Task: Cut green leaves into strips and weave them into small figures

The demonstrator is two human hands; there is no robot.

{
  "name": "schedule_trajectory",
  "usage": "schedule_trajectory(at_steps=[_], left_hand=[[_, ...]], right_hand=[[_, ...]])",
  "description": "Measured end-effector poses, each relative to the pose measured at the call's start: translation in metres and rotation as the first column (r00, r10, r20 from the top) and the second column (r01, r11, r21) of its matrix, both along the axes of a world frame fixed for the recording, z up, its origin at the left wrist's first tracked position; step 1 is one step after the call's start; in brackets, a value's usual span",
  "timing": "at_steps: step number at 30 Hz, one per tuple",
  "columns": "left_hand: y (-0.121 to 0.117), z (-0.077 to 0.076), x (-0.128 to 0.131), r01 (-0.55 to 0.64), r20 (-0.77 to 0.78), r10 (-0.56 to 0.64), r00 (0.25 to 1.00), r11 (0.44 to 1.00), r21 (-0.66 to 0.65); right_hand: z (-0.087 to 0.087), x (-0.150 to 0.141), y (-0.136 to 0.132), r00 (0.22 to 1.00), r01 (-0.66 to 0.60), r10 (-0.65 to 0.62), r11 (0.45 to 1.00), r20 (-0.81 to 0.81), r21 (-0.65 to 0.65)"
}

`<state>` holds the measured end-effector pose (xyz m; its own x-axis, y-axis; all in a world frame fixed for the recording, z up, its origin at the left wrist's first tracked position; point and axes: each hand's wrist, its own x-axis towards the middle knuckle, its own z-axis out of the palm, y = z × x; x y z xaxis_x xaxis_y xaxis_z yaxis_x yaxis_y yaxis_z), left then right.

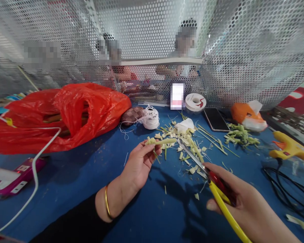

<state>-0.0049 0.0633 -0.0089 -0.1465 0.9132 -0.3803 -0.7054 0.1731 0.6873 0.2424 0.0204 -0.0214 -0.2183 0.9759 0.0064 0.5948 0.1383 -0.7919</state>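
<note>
Left hand (140, 160) half-curled, pinching a pale green stalk (167, 141) that points rightward to the scissors (196, 159), gripped in the curled right hand (250, 199); I'd hold it steady, snipping well clear of the pinch.

Scissor blades (192, 156): smooth, shiny metal
Scissor handles (227, 214): smooth plastic
Plant strip (167, 141): fibrous, matt
Bag (103, 104): crinkled, glossy plastic
Bangle (106, 202): polished metal
Desk (78, 175): smooth, mostly matt
Flat-lying phone (216, 119): glossy, glass-like
Glue gun (290, 145): smooth plastic
</note>
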Motion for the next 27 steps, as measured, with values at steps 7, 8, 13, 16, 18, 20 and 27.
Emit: schedule_trajectory(at_steps=[7,8,13,16,18,20,27], left_hand=[[-0.007,0.003,0.006,0.067,-0.086,-0.065,0.994,0.998,0.013],[-0.008,0.002,0.007,0.087,-0.105,-0.085,0.991,0.996,0.023],[-0.012,-0.002,0.010,0.206,-0.149,-0.206,0.967,0.978,-0.015],[-0.014,-0.002,0.010,0.268,-0.164,-0.270,0.949,0.963,-0.037],[-0.014,-0.002,0.010,0.287,-0.183,-0.288,0.940,0.957,-0.032],[-0.014,-0.002,0.009,0.309,-0.192,-0.309,0.931,0.951,-0.029],[-0.010,-0.001,0.004,0.342,-0.086,-0.345,0.935,0.939,-0.048]], right_hand=[[-0.002,-0.007,-0.003,0.998,-0.067,0.068,0.995,0.013,-0.078],[-0.002,-0.008,-0.004,0.998,-0.066,0.067,0.994,0.000,-0.086],[0.000,-0.011,-0.004,0.997,-0.079,0.075,0.991,-0.033,-0.112],[0.003,-0.012,-0.002,0.996,-0.088,0.084,0.990,-0.041,-0.109],[0.005,-0.012,-0.002,0.994,-0.101,0.095,0.989,-0.061,-0.106],[0.005,-0.010,-0.002,0.992,-0.114,0.106,0.988,-0.073,-0.109],[0.007,-0.006,-0.003,0.988,-0.142,0.131,0.979,-0.086,-0.143]])
